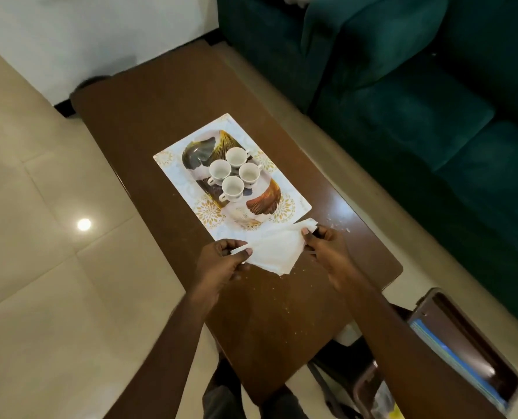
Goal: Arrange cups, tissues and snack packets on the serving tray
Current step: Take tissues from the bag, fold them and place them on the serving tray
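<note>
Green sofa fills the upper right, running along the far long side of the table. Pale tiled floor on the left.

Brown wooden table runs diagonally through the middle; small white crumbs scattered over its near end.

Patterned white-and-gold placemat lies on the table's middle. Oval serving tray with leaf motif sits on it, long axis along the mat.

A brown stool or small side table stands at lower right, holding something with blue stripes; contents unclear.

White tissue is held just above the table's near end, in front of the tray and overlapping the mat's near edge, not on the tray. It is stretched between both hands, partly folded.

Left hand: thumb and fingers pinched on the tissue's left corner. Right hand: fingertips pinched on the tissue's upper right corner.

4 white cups stand upright in a tight cluster on the tray's middle, touching or nearly so, handles pointing outward, all empty.
</note>
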